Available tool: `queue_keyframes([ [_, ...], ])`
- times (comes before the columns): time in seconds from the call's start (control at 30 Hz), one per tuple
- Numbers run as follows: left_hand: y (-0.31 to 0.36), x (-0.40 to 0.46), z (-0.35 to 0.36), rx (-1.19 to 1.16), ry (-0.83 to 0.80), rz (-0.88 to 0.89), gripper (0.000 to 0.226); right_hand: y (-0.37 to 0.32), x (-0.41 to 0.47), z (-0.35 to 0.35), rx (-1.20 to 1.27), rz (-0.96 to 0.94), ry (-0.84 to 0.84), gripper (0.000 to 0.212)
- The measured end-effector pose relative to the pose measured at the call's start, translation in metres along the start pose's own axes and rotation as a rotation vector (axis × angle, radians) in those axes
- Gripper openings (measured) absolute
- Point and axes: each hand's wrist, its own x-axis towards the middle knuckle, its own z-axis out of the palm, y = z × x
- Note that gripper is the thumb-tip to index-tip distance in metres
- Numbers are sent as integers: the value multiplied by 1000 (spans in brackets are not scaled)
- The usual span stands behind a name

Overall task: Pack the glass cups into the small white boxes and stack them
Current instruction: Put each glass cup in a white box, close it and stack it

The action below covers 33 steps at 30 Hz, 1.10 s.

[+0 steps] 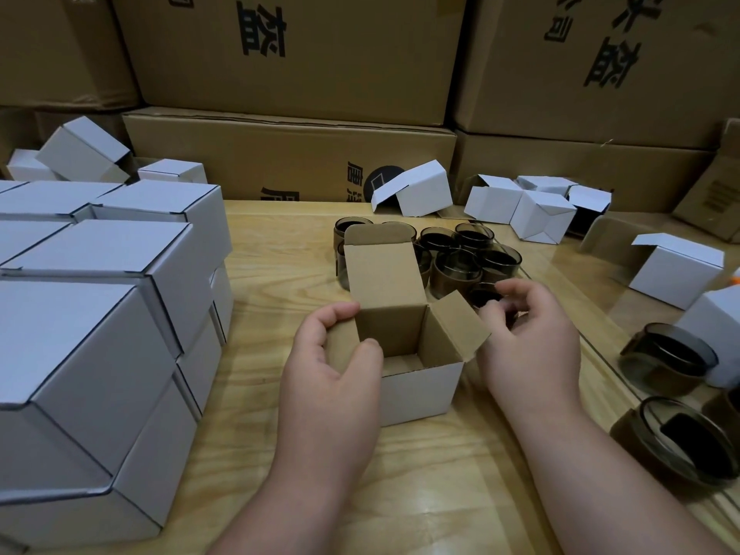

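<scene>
From the head view, the open box sits on the worktop dead centre, lid flap up at the far side, and it looks empty. The left hand pinches the box's left side flap between thumb and fingers, steadying the carton. The right hand hangs just beside the right flap, fingers loosely curled and holding nothing; whether it brushes the flap cannot be told.

The glass cups, dark-tinted, cluster just beyond the box, with more at the near right. Closed white boxes stand stacked on the left, and unfilled ones lie scattered at the far right.

The step, by the look of it, is fetching a cup. Best play: keep that left hand anchoring, both side flaps spread outward, take the nearest cup by its wall, and lower it straight down without snagging cardboard.
</scene>
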Motion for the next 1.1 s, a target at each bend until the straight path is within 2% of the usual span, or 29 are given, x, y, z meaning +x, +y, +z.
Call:
queue_keyframes([
  [0.1,0,0,1,-24,7,3,31,-2,0,1,-95,-27,23,13],
  [0.2,1,-1,1,-47,14,-7,29,-1,0,0,-239,43,-168,28],
  [0.3,0,0,0,-39,12,-7,31,-2,1,2,-341,79,-307,23],
  [0.37,-1,0,0,-34,15,-7,31,-1,1,3,-256,88,-255,21],
  [0.53,0,1,1,-37,18,-11,35,-2,0,-3,133,103,50,24],
  [0.67,3,-1,2,-49,18,3,34,-8,0,-6,295,33,157,18],
  [0.77,6,-2,3,-52,47,21,31,-13,-2,-7,339,-39,167,19],
  [1.1,7,-1,3,-55,114,43,42,-22,-7,-9,419,-164,116,37],
])
